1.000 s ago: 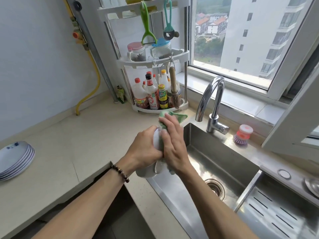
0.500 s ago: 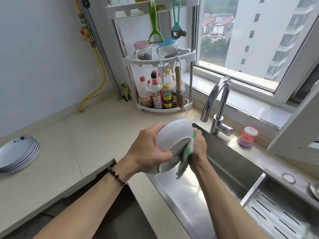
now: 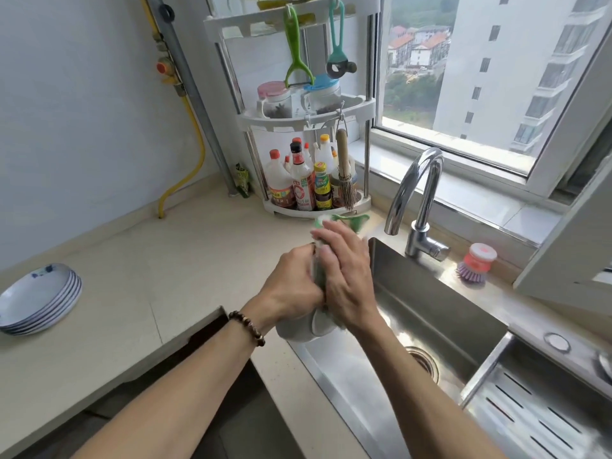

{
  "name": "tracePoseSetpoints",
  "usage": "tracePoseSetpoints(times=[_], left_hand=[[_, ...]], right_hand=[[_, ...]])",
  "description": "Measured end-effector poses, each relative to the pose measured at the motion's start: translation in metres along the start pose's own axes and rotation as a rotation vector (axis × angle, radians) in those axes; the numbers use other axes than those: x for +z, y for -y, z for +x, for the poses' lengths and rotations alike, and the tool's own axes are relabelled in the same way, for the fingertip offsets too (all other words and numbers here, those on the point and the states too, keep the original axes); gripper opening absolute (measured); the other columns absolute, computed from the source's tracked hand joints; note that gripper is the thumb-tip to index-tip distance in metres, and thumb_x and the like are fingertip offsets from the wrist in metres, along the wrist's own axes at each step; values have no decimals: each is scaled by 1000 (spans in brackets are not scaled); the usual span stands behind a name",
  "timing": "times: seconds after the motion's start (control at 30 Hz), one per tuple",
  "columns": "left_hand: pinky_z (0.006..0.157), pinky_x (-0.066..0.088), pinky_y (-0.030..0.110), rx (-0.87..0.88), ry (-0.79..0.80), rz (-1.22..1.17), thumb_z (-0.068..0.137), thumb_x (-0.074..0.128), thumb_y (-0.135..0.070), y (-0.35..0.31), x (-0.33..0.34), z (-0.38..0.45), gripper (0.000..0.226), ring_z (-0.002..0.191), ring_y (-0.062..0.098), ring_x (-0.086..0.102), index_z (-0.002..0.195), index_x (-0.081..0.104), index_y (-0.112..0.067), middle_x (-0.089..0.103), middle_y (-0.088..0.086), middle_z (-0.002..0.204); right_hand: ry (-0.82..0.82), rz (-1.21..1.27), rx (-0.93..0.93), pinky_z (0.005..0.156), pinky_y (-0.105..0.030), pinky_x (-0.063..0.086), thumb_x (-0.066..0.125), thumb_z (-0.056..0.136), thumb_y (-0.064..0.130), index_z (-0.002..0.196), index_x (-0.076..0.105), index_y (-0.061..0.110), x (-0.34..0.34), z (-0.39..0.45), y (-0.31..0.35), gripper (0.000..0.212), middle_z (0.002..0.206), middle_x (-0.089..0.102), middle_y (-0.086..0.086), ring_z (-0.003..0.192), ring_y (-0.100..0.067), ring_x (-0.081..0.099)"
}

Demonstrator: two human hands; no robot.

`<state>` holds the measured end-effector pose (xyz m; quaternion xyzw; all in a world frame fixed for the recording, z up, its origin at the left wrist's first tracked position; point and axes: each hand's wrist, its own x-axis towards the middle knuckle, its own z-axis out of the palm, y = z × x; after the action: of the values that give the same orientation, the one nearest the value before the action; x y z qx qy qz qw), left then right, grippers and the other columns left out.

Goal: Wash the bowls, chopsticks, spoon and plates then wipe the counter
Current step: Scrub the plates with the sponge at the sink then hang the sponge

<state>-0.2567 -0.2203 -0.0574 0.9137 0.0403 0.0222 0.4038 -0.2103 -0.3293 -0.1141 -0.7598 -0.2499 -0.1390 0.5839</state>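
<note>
My left hand (image 3: 291, 286) grips a white bowl (image 3: 299, 329) on its edge above the left rim of the steel sink (image 3: 430, 313). Only the bowl's lower part shows below my hands. My right hand (image 3: 347, 273) presses a green cloth (image 3: 351, 220) flat against the bowl with straight fingers; the cloth's end sticks out above my fingertips. A stack of several white plates with blue marks (image 3: 36, 299) lies on the beige counter (image 3: 139, 276) at the far left. No chopsticks or spoon are in view.
A curved tap (image 3: 417, 200) stands behind the sink, with a pink and purple dish brush (image 3: 475, 265) to its right. A corner rack of sauce bottles (image 3: 308, 183) stands behind my hands. A slotted drain tray (image 3: 536, 415) lies to the sink's right. A yellow hose (image 3: 188, 127) runs down the wall.
The bowl has been turned from showing its base to standing on edge. My right hand moved from beneath it up over its side, with the cloth now sticking out at the top.
</note>
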Motion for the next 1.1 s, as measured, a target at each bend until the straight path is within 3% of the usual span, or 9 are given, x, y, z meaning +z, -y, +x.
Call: tracePoseSetpoints(times=[0.07,0.13,0.23,0.4,0.53,0.67,0.83,0.97,1.1], left_hand=[[73,60,36,-2,9,-13,64,83,-13,0,-2,-4,48,89,19,67,108,64,-19,68,-1,99],[72,59,32,7,4,-21,63,85,-14,2,-7,-7,56,90,18,66,115,64,-19,67,-1,102],[74,60,39,3,-52,-20,67,83,-13,5,-9,-2,41,86,18,67,103,64,-19,69,-2,96],[66,58,26,-5,-76,-87,64,86,-7,10,-12,-8,49,88,16,67,105,65,-25,68,-4,97],[71,61,36,-28,-102,-148,57,83,-17,12,-14,-5,48,86,20,70,102,68,-22,72,-2,95],[68,58,27,-9,-84,-159,61,85,-7,16,-14,-9,53,92,18,68,109,66,-21,70,-2,101],[70,61,37,-25,-82,-177,57,84,-15,17,-15,-9,49,86,21,71,102,67,-22,72,-1,95],[67,58,27,42,-33,-187,55,79,-18,10,-24,-19,54,90,16,69,105,64,-33,69,-3,100],[70,56,24,85,-59,-281,58,82,-16,11,-31,-32,55,94,13,70,108,65,-33,71,-6,102]], right_hand=[[-5,141,218,118,-56,25,32,101,40,118,60,46,-9,11,-13,33,130,56,18,129,-4,46],[-16,217,311,118,-53,29,30,99,43,127,57,41,-11,13,-18,38,137,54,9,133,-11,45],[45,84,69,124,-45,21,31,103,37,144,50,14,6,-1,3,50,154,39,1,147,-12,30],[59,150,263,121,-51,22,27,101,41,145,45,24,-5,18,-9,50,145,44,8,140,-10,37],[112,60,49,126,-42,13,28,103,40,151,39,22,9,2,2,52,155,30,12,149,-6,21],[58,234,390,122,-44,24,26,97,44,149,43,23,0,19,-9,58,153,41,2,140,-10,36],[102,65,97,121,-35,19,33,101,35,139,55,17,14,9,5,47,151,44,1,142,-9,34],[-21,334,540,95,-50,51,44,100,27,97,70,16,-4,22,-11,29,104,69,-1,99,-23,62],[-46,321,623,66,-37,36,43,79,33,68,56,9,-20,34,-8,29,69,52,-5,70,-19,44]])
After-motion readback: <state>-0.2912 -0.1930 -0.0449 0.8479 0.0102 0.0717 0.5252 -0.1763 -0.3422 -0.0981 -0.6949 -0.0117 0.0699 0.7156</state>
